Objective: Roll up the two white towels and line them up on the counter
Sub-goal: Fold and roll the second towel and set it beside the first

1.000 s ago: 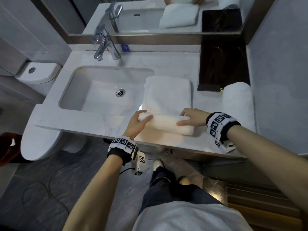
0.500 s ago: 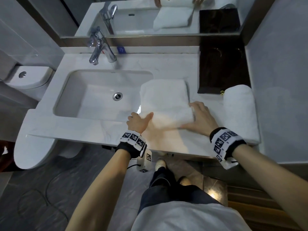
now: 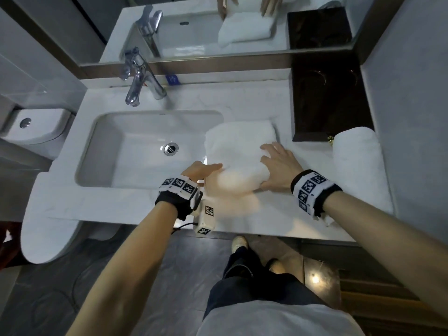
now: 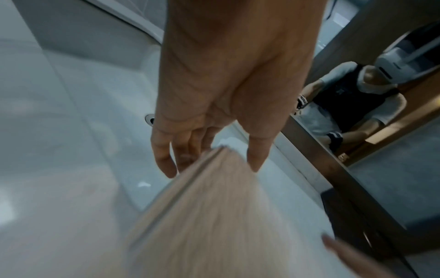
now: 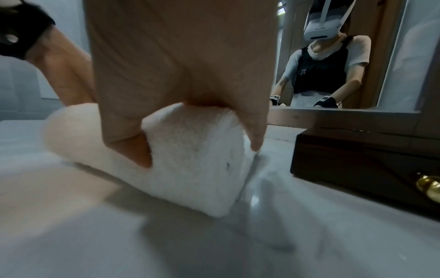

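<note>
Counter [image 3: 135, 204]: both hands, L [image 3: 201, 171] & R [image 3: 278, 163], fingers straight, press half-rolled towel [image 3: 240, 154]; 2nd rolled towel [image 3: 356, 166] at R.

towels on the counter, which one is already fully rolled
The towel at the far right, beside the dark wooden box: a finished roll nobody touches. The middle towel is half rolled, under both hands.
</note>
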Demonstrator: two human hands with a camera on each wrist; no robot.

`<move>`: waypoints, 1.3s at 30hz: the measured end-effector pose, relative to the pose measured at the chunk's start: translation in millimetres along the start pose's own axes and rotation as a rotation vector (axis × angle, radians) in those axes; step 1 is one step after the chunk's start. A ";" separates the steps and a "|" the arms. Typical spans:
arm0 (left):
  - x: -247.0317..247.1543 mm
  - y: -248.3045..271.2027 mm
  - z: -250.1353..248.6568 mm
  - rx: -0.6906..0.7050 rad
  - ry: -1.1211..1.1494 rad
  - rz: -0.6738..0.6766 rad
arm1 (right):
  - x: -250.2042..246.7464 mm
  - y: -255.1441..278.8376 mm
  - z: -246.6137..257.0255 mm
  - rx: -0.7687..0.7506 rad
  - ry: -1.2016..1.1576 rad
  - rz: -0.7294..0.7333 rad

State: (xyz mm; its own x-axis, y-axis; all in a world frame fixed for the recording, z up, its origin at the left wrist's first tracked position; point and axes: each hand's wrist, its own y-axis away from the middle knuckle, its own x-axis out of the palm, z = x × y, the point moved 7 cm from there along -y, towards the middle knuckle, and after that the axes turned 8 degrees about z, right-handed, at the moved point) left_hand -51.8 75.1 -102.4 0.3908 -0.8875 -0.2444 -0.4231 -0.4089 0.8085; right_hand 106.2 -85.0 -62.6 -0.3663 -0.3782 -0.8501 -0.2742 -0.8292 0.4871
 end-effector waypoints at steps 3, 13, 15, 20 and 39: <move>-12.0 -12.6 -20.6 -0.043 0.188 0.111 | 1.7 -3.0 -15.2 0.044 -0.072 0.112; -2.6 -51.2 -80.6 -0.082 0.316 0.217 | 0.9 10.2 -53.9 0.065 -0.120 0.113; 7.2 -51.7 -93.9 -0.046 0.291 0.296 | -0.5 11.3 -52.6 0.042 -0.116 0.084; 18.0 -56.3 -136.6 0.064 0.290 0.270 | -4.8 14.6 -52.2 -0.005 -0.085 0.030; -14.9 -92.5 -138.7 0.148 0.087 -0.034 | -1.6 8.1 -52.5 -0.021 -0.111 0.175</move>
State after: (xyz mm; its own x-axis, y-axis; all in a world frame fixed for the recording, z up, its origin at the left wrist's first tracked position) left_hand 94.9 155.6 -99.3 0.4732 -0.8536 -0.2176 -0.5215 -0.4705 0.7118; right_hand 151.2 -112.8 -67.8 -0.5029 -0.4705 -0.7251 -0.1793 -0.7638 0.6200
